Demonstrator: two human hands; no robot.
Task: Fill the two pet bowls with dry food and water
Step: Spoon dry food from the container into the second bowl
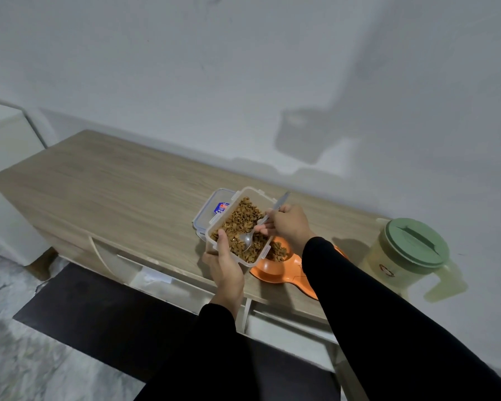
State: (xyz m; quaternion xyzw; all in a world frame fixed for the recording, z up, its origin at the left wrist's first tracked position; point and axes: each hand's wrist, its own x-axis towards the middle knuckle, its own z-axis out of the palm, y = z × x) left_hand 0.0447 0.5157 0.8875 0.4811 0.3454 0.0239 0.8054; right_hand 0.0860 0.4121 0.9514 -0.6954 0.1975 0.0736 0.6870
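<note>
Here, a long wood-grain cabinet top (104,180) runs along a pale wall (243,68), with a dark mat (99,319) on the marbled floor (18,342) in front of it. At the right end stands a pale jug (399,256) closed by a green lid (417,244); a small round emblem on its side is too blurred to read. The black-sleeved right forearm (359,299) crosses over the orange double pet bowl (275,270) and hides most of its right half; the visible left bowl holds some brown kibble (278,251). The clear food container (240,227), held above the bowl's left edge, is partly filled with kibble. Its lid (211,211) lies on the cabinet just behind, bearing a blue-and-red sticker whose print cannot be made out. The left hand (226,264) grips the container's near corner, thumb over the rim and fingers curled beneath. The right hand (289,227) pinches the handle of a metal spoon (258,227) between thumb and fingers; the spoon's bowl appears to rest in the kibble.
</note>
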